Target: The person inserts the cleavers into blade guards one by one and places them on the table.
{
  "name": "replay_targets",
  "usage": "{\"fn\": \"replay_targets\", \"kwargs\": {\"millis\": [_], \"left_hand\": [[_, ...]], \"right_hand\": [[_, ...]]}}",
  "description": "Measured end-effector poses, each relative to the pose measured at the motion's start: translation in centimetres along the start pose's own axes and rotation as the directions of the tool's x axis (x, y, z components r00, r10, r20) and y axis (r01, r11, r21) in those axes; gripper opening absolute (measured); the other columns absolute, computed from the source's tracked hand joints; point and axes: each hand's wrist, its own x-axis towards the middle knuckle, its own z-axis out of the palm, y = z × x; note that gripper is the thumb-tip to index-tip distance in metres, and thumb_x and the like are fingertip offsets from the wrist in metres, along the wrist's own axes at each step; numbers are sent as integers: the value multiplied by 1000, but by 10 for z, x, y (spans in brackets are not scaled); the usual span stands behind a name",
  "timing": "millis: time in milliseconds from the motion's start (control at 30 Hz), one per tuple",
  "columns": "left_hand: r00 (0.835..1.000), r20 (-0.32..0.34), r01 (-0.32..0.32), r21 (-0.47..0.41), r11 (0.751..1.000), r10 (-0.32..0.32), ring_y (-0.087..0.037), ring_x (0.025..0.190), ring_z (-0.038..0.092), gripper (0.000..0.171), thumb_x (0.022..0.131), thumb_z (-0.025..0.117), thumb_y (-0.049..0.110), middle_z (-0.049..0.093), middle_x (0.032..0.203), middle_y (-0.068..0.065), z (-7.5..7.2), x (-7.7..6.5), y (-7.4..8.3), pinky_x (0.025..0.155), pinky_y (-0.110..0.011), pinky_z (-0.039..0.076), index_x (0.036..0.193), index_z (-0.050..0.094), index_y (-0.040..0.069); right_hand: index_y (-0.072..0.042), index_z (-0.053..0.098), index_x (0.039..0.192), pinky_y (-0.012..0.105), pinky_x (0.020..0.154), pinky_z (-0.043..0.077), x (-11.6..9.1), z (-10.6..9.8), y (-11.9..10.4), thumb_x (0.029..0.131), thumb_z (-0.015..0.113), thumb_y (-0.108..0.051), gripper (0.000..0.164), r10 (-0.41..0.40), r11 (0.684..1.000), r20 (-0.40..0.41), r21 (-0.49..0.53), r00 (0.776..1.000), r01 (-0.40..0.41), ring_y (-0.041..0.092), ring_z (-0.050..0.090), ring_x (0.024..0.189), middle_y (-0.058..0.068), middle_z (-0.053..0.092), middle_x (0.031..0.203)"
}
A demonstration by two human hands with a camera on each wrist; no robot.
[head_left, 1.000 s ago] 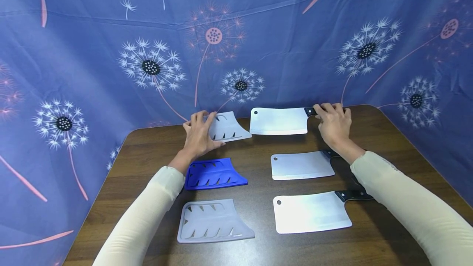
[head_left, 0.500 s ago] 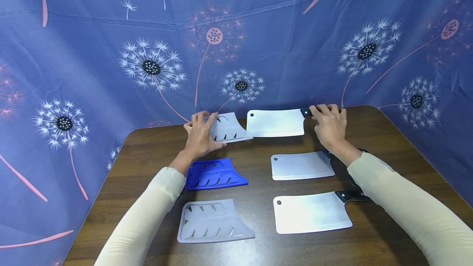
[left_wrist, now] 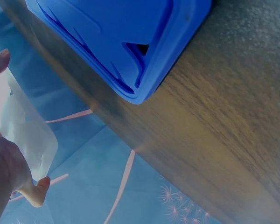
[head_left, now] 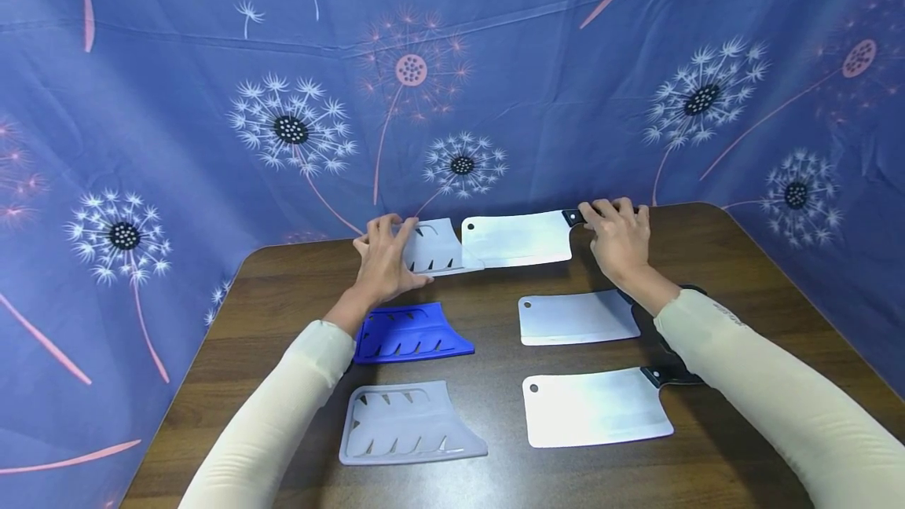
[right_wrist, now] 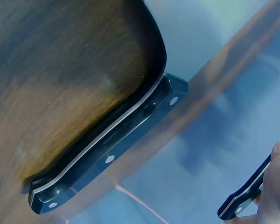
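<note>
At the back of the table my left hand (head_left: 385,261) holds a translucent white blade guard (head_left: 440,246) by its left end, thumb on the near edge and fingers at the far edge. My right hand (head_left: 621,242) grips the black handle of a cleaver (head_left: 519,239), whose front lower corner overlaps the guard's pointed right end. Whether the blade is inside the guard there, I cannot tell. In the right wrist view, fingers wrap the held handle (right_wrist: 242,198). The left wrist view shows the white guard (left_wrist: 32,133) between thumb and fingers.
A blue blade guard (head_left: 413,334) and a second white guard (head_left: 410,424) lie nearer on the left. Two more cleavers lie on the right, a middle cleaver (head_left: 576,318) and a near cleaver (head_left: 594,407). A blue dandelion-print cloth (head_left: 551,100) hangs behind the wooden table (head_left: 495,477).
My right hand has moved left with the cleaver, bringing its front end from beside the white guard to overlapping the guard's right end. My left hand has stayed almost still.
</note>
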Motion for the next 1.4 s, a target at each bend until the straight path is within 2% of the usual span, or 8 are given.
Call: {"fn": "replay_targets", "kwargs": {"millis": [133, 333, 400, 600, 1167, 1400], "left_hand": [[1000, -13, 2, 3, 1000, -2, -37, 120, 31, 104, 49, 92, 47, 40, 130, -16, 1, 1, 1, 84, -64, 26, 137, 48, 15], [997, -16, -70, -4, 998, 70, -38, 120, 31, 103, 47, 92, 46, 40, 129, -17, 1, 4, 11, 83, -62, 27, 135, 47, 15], [997, -11, -77, 1, 997, 77, -38, 120, 32, 104, 48, 92, 46, 40, 129, -16, 1, 6, 15, 83, -62, 27, 135, 46, 15], [998, -15, -62, 6, 998, 62, -37, 120, 32, 104, 47, 92, 47, 40, 129, -15, -1, 9, 21, 84, -63, 28, 135, 47, 15], [999, 5, -37, -14, 999, 37, -38, 120, 31, 102, 45, 94, 42, 39, 127, -17, -5, 8, 26, 83, -63, 27, 132, 50, 11], [999, 23, -25, -32, 999, 26, -39, 117, 32, 100, 43, 95, 40, 40, 124, -17, -7, 8, 28, 82, -65, 27, 127, 50, 11]], "right_hand": [[-11, 63, 124, 63, 89, 33, 2, -1, -2, 75, 65, 13, 55, -10, 1000, 5, -9, 1000, 10, 44, 49, 111, 17, 62, 118], [-11, 62, 123, 66, 92, 33, 5, 0, -12, 74, 70, 11, 55, -55, 998, 16, -40, 998, 55, 43, 50, 110, 17, 63, 117], [-12, 62, 124, 67, 94, 33, 6, 0, -16, 73, 71, 10, 55, -56, 998, 24, -41, 998, 56, 43, 50, 111, 16, 63, 117], [-11, 63, 123, 72, 94, 31, 6, 1, -25, 75, 68, 11, 53, -49, 999, 29, -20, 998, 50, 44, 52, 109, 16, 63, 116], [-6, 66, 118, 71, 89, 35, 6, 3, -29, 73, 66, 12, 49, -70, 997, -10, -16, 997, 70, 46, 53, 103, 17, 64, 112], [-8, 65, 120, 70, 88, 36, 6, 3, -28, 72, 70, 12, 51, -98, 995, -3, -7, 995, 98, 45, 53, 104, 16, 64, 113]]}}
